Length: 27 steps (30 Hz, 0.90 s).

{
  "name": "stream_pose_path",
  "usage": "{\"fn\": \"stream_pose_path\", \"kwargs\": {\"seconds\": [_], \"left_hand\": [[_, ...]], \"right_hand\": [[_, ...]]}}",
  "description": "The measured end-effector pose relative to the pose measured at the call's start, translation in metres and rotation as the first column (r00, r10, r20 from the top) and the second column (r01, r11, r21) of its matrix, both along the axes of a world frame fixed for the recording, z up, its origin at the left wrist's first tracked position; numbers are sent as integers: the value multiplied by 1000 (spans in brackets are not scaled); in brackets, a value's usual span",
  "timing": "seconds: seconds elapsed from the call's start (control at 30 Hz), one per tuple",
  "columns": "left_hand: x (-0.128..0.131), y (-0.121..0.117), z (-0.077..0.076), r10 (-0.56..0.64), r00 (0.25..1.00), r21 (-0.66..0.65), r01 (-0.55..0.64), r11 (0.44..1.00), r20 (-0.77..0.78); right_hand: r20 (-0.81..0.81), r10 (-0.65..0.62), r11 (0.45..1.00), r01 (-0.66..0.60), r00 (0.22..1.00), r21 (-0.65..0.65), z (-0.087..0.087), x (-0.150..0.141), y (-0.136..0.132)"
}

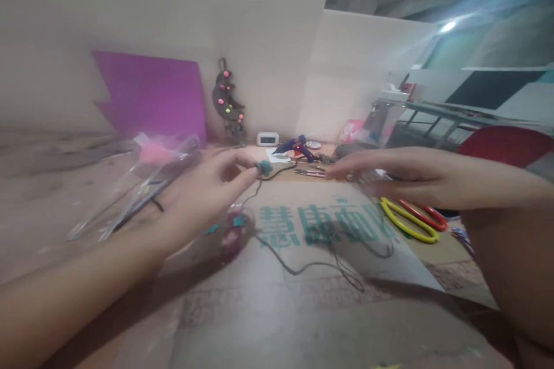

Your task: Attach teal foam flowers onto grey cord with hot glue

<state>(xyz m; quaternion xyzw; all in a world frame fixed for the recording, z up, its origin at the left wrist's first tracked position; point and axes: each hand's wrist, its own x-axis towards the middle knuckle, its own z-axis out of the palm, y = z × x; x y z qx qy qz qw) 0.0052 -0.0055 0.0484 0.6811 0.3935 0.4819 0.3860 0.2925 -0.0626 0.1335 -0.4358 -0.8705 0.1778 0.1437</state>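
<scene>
My left hand pinches a small teal flower-shaped piece between thumb and fingertips. A thin grey cord hangs from that piece, curves over the white sheet and rises toward my right hand. My right hand is raised with its fingers pointing left; they are blurred, but the cord runs up to them and seems to be gripped there. Below my left hand lie a dark pink round object and small teal scraps, both blurred.
Yellow-and-red-handled scissors lie beneath my right wrist. Farther back are a blue glue gun, pens and a white digital clock. Plastic-wrapped items lie left. A grey moon ornament and purple sheet stand against the wall.
</scene>
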Motion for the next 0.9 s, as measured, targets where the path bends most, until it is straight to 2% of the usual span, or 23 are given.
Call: {"fn": "stream_pose_path", "kwargs": {"seconds": [0.07,0.13,0.23,0.3,0.37,0.47,0.57,0.63,0.7,0.77,0.83,0.9], "left_hand": [[6,0,-16,-61,998,-139,66,988,35],[10,-1,-29,-49,999,-170,52,984,22],[13,-3,-40,-47,998,-114,42,993,-41],[14,-4,-42,-75,994,-85,68,994,-78],[14,-4,-43,-99,990,-88,91,992,-97],[15,-3,-45,-90,989,-82,80,993,-115],[15,-4,-46,-94,988,-35,91,995,-124],[15,-4,-47,-103,986,2,105,995,-132],[15,-4,-47,-79,986,26,84,996,-150],[14,-4,-46,-40,984,18,44,999,-176],[14,-2,-44,-26,979,-15,23,1000,-202],[14,-1,-43,-21,975,-41,13,999,-222]], "right_hand": [[-233,-165,986,160,958,-41,-30,-28,7],[-408,-290,957,249,866,-152,-67,-55,16],[-526,-360,909,163,771,-384,-115,-78,29],[-585,-372,887,89,721,-453,-131,-83,33],[-623,-373,878,44,687,-477,-135,-84,33],[-671,-389,843,-49,631,-536,-130,-86,29],[-724,-407,795,-175,556,-581,-128,-90,26],[-733,-412,787,-193,542,-586,-130,-92,25],[-718,-409,809,-139,563,-571,-133,-91,25],[-695,-389,866,-19,605,-500,-135,-88,26],[-663,-347,925,126,663,-359,-135,-83,28],[-614,-306,952,244,727,-186,-134,-79,30]]}}
